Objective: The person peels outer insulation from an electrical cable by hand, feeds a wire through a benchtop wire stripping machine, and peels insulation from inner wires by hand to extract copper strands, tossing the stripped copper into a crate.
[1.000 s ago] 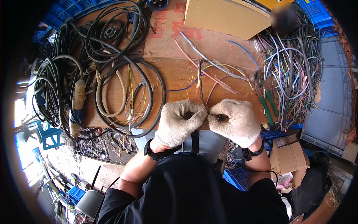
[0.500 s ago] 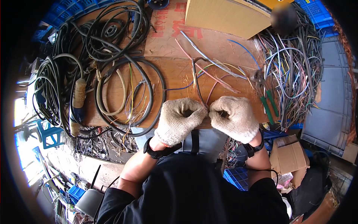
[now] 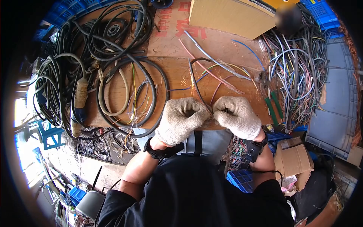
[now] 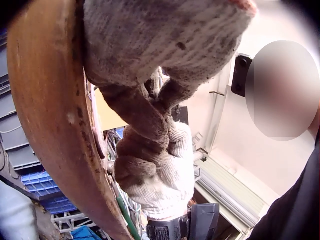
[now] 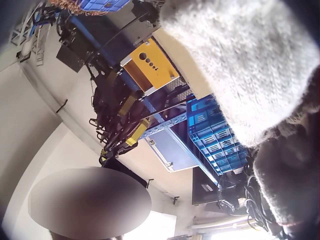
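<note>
Both hands wear off-white knitted gloves and meet fingertip to fingertip over the near edge of the wooden bench [image 3: 177, 79]. My left hand [image 3: 182, 120] pinches the lower end of a black wire [image 3: 194, 81] between thumb and curled fingers. At that same end, my right hand [image 3: 239, 117] pinches with thumb and forefinger. From the fingertips the wire slants up and left over the wood. Fine copper strands [image 3: 185, 82] lie beside it. In the left wrist view the gloves nearly touch, hiding the pinched part. Glove fabric [image 5: 250, 60] fills the right side of the right wrist view.
Green-handled pliers [image 3: 273, 104] lie right of the hands. Loose pink wire [image 3: 211, 72] and a pale blue wire [image 3: 204, 49] cross the bench beyond. Coiled black cable [image 3: 151, 94] covers the left; a heap of cut wires [image 3: 295, 72] fills the right. A tan box [image 3: 230, 19] stands behind.
The black wire's upper part has swung to the left, its tip now further from the right hand. Both hands stay together at the bench edge, the right wrist turning slightly.
</note>
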The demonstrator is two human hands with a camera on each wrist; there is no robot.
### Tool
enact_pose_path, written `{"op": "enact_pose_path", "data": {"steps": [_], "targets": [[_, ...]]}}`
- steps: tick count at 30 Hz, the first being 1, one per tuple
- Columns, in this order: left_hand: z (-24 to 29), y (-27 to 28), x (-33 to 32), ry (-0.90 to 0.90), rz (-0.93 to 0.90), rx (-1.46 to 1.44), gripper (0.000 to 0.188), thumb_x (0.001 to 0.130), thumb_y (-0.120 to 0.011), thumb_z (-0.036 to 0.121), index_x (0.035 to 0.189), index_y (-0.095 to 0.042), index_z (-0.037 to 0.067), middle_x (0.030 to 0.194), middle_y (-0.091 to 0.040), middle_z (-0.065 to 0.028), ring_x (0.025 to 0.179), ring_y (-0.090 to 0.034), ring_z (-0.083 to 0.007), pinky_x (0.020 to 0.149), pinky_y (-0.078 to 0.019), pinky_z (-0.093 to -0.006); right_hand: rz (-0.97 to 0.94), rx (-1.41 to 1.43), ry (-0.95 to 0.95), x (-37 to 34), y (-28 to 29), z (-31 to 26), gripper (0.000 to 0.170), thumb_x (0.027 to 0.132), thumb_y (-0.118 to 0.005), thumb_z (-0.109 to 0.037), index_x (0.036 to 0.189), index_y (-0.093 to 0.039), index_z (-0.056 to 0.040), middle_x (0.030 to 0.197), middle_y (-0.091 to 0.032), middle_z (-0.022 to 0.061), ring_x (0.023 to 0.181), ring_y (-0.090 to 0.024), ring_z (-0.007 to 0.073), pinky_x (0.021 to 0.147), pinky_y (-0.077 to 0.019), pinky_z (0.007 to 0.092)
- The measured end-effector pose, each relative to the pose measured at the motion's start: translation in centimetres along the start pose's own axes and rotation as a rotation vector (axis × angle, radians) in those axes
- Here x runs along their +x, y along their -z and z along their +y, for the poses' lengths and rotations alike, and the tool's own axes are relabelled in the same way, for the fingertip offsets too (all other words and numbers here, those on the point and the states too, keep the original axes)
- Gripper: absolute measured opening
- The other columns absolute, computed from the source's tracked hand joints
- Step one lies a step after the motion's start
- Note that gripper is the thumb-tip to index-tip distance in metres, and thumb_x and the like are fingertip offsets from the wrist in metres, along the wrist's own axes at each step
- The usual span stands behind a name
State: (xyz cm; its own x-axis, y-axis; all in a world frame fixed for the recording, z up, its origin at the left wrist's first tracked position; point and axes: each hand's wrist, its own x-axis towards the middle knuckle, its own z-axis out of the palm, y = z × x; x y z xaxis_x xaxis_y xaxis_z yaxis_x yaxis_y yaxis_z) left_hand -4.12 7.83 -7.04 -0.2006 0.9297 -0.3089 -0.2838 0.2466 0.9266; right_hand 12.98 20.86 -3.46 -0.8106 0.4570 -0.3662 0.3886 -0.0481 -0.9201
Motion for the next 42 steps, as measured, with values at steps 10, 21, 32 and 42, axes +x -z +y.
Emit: {"op": "enact_pose_path", "data": {"steps": [10, 21, 32, 42], "targets": [[-0.1, 0.4, 0.1, 0.036, -0.032, -0.132, 0.015, 0.095, -0.067, 0.012, 0.092, -0.070, -0.003, 0.083, -0.072, -0.0039, 0.076, -0.064, -0.0071, 0.070, -0.0545, -0.0259, -0.101, 0.575, -0.072, 0.6, -1.0, 1.6, 0.012, 0.095, -0.063, -0.013, 0.091, -0.062, -0.0019, 0.074, -0.060, 0.0007, 0.064, -0.051, 0.0081, 0.059, -0.0421, 0.0246], [0.3, -0.3, 0.2, -0.031, 0.015, -0.200, 0.010, 0.092, -0.064, 0.005, 0.091, -0.068, -0.004, 0.084, -0.073, -0.0086, 0.075, -0.069, -0.0129, 0.070, -0.0563, -0.0270, 0.280, -0.349, 0.340, -0.2, -1.9, -0.6, 0.006, 0.083, -0.073, -0.005, 0.087, -0.070, -0.0043, 0.080, -0.070, 0.0085, 0.070, -0.068, 0.0190, 0.063, -0.0527, 0.0320], [-0.4, -0.3, 0.1, -0.085, 0.060, -0.008, 0.014, 0.095, -0.069, 0.012, 0.091, -0.071, -0.001, 0.083, -0.073, -0.0031, 0.077, -0.062, -0.0058, 0.072, -0.0521, -0.0255, 0.225, -0.451, 0.333, 0.0, -1.3, -1.2, 0.008, 0.082, -0.071, -0.010, 0.088, -0.070, -0.0049, 0.079, -0.068, 0.0113, 0.070, -0.068, 0.0244, 0.066, -0.0530, 0.0348], [0.1, 0.3, 0.1, -0.026, -0.063, -0.219, 0.013, 0.096, -0.062, 0.009, 0.096, -0.068, -0.002, 0.087, -0.073, -0.0081, 0.078, -0.068, -0.0125, 0.073, -0.0559, -0.0272, -0.072, 0.691, -0.067, 0.5, -1.8, 2.5, 0.016, 0.095, -0.065, -0.018, 0.095, -0.062, -0.0027, 0.076, -0.061, 0.0016, 0.063, -0.052, 0.0100, 0.059, -0.0435, 0.0266]]}}
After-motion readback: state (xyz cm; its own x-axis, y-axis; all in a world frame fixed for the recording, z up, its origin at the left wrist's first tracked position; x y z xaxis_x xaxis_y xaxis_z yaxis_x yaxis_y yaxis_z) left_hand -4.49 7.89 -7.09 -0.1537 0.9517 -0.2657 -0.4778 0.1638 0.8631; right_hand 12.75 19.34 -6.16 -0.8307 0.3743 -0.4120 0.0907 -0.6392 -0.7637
